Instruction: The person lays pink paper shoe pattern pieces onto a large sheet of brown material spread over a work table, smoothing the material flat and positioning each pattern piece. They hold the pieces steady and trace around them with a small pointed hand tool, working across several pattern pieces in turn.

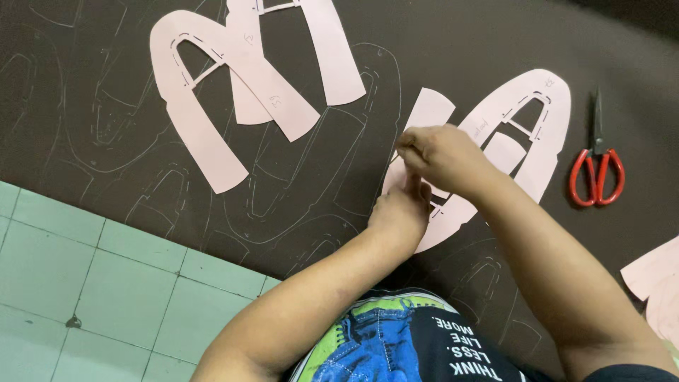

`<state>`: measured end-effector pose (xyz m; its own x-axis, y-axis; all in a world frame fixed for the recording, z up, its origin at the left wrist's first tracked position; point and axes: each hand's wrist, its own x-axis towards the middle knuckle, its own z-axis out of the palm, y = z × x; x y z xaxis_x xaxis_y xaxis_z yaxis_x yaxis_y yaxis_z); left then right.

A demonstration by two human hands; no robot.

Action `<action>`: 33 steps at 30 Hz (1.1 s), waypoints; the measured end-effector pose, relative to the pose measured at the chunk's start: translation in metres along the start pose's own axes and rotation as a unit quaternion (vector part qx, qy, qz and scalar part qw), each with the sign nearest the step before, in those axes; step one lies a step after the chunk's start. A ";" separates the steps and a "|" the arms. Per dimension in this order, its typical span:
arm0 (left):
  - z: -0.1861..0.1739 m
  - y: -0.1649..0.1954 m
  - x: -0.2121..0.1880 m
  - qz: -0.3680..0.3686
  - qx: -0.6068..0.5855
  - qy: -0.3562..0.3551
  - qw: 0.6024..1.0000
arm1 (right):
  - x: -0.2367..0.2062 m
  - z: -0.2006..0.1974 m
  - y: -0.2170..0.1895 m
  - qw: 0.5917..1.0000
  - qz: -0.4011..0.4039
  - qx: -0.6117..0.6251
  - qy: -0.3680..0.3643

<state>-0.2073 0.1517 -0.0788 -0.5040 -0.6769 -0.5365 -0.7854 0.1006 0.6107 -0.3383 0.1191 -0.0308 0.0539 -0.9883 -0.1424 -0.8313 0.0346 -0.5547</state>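
Dark chalk-marked sheet [85,106] covering green tiled floor [92,283]; both hands, left [402,209] and right [438,155], pinching pink pattern piece [537,127]; red scissors [598,170] lying well apart.

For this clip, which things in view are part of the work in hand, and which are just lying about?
In hand:
- pink paper pattern piece under both hands
- left hand, pressing it down
- right hand, working at its edge
- dark sheet with chalk outlines, under the pattern

Lying about:
- red-handled scissors
- two overlapping pink patterns
- pink pieces at right edge
- green tiled floor
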 end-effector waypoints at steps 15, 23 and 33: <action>-0.046 0.007 0.016 0.178 0.264 -0.019 0.948 | 0.031 -0.025 0.032 0.992 -0.013 -0.050 0.113; -0.057 0.018 0.027 0.156 0.344 -0.062 0.924 | 0.038 -0.031 0.034 0.992 0.024 -0.046 0.116; -0.058 0.016 0.030 0.159 0.299 -0.031 0.941 | 0.039 -0.032 0.042 0.986 -0.002 -0.029 0.164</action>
<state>-0.2136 0.0905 -0.0513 -0.7526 -0.5021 -0.4261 -0.6443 0.6949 0.3193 -0.3895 0.0770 -0.0334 -0.1175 -0.9834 0.1382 -0.8621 0.0320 -0.5057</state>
